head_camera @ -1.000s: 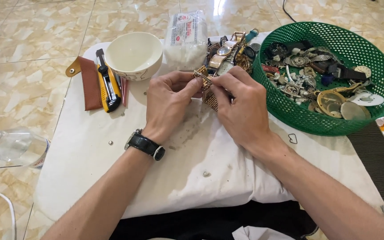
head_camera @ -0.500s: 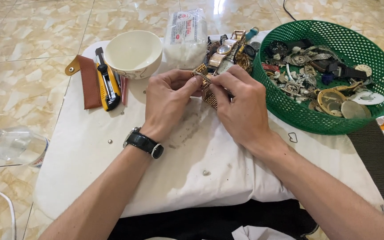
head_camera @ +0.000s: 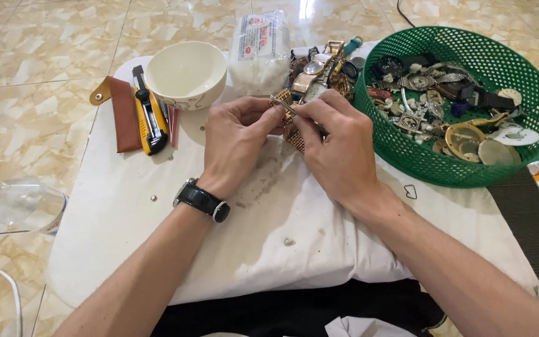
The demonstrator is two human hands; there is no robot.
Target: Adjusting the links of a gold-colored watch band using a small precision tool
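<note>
Both my hands meet over a white cloth-covered pad (head_camera: 157, 231). My left hand (head_camera: 235, 140), with a black wristwatch (head_camera: 202, 200) on the wrist, pinches one end of a gold metal watch band (head_camera: 291, 134). My right hand (head_camera: 335, 146) grips the same band from the other side and holds a thin metal tool (head_camera: 280, 103) against it. Most of the band is hidden under my fingers.
A white bowl (head_camera: 185, 73), a yellow utility knife (head_camera: 151, 115) and a brown leather sleeve (head_camera: 123, 112) lie at the left. Loose watches (head_camera: 316, 68) and a white packet (head_camera: 260, 47) sit behind my hands. A green plastic basket (head_camera: 407, 159) of watch parts stands at the right.
My hands have barely shifted. The fingers keep working on the gold band in the same spot.
</note>
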